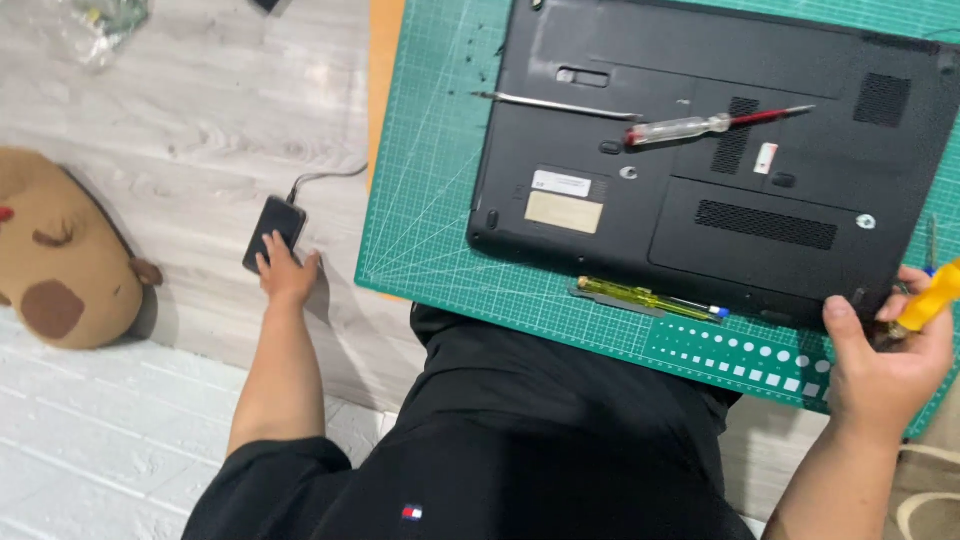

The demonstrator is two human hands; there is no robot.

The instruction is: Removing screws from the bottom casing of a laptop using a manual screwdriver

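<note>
Lap: black trousers [560, 420] nearest me.
Right hand [885, 370]: I see fingers clamped on yellow screwdriver [930, 300], at black laptop [700, 150] corner.
Left hand [288, 275]: fingers resting together on black phone [272, 228], floor [200, 130].
Mat: green cutting mat [430, 200] under laptop.

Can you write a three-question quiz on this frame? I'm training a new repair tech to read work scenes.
1. True or false: the left hand rests on the laptop.
2. Which tool does the right hand hold? A) yellow-handled screwdriver B) red-tipped tester screwdriver C) metal pry tool
3. What lies under the laptop?

Key:
1. False; it touches a small black device on the floor.
2. A.
3. A green cutting mat.
</note>
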